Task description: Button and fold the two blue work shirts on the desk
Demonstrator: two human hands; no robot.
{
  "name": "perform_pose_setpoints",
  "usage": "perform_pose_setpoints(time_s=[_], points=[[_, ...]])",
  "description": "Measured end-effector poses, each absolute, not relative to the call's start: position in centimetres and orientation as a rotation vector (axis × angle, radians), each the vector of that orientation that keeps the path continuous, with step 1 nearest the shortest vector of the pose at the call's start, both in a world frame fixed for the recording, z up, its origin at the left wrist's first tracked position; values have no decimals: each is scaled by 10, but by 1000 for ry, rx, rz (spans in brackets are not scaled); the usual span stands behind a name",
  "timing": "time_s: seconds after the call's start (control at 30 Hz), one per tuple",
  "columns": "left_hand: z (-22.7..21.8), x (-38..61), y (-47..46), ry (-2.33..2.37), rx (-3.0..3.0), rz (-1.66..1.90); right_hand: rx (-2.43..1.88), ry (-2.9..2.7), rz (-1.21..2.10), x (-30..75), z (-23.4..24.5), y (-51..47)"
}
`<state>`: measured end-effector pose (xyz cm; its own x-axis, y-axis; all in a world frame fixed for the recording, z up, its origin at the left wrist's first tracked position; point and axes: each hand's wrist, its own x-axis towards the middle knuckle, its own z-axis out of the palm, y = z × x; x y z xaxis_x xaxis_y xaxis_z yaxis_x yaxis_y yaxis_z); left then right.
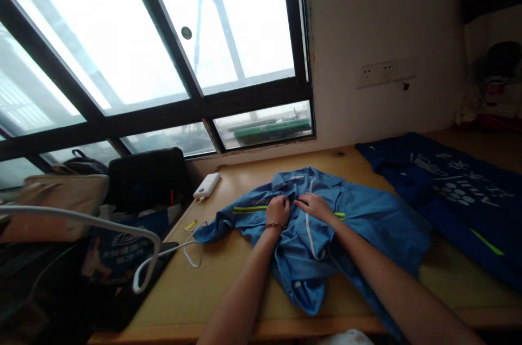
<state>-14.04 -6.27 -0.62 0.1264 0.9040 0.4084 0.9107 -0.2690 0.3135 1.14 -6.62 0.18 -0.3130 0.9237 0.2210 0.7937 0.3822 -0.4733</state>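
Clock read from the jacket, 12 straight ahead. Window point(248, 89), dark-framed, at 11, glare behind the panes. Wall point(338, 24) at 1, dim. Table point(179, 285): pale wood, flat, looks smooth enough for cloth to slide. Light-blue jacket point(367, 220) mid-table, rumpled, one sleeve out toward 9. Judged light and soft, limp, creasing readily; not fragile, little slip in the fingers. Best holds probably shoulder seams or collar; a loose sleeve would just trail. Dark-blue garment point(452, 192) at 2 to 3, flat, white print. Left hand point(279, 210) curled closed on a fold of the jacket's front, below the collar. Right hand point(314, 206) just beside it, on the cloth; pinching or resting, cannot tell. Socket panel point(386, 71) at 1. White power bank point(206, 186) at 10, near table edge.
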Motion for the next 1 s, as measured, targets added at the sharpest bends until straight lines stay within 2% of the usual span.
perform_pose_setpoints(time_s=[0.1,0.2,0.4,0.57,0.73,0.9,1.0], points=[[-6,-141,-63,-1847,-2329,-972,-1402,-2196,484,17,-2,-67],[-4,-141,-64,-1819,-2272,-1048,-1497,-2139,446,18,1,-67],[-2,-142,-67,-1870,-2145,-921,-1949,-1888,242,19,10,-71],[-4,-142,-66,-1932,-2147,-880,-2147,-1728,179,35,14,-71],[-7,-142,-64,-1919,-2170,-869,-1964,-1641,416,55,10,-59],[0,-142,-68,-1910,-2212,-882,-1799,-1541,357,63,9,-45],[10,-134,-78,-1761,-2344,-1037,-1605,-1372,384,62,8,-42]])
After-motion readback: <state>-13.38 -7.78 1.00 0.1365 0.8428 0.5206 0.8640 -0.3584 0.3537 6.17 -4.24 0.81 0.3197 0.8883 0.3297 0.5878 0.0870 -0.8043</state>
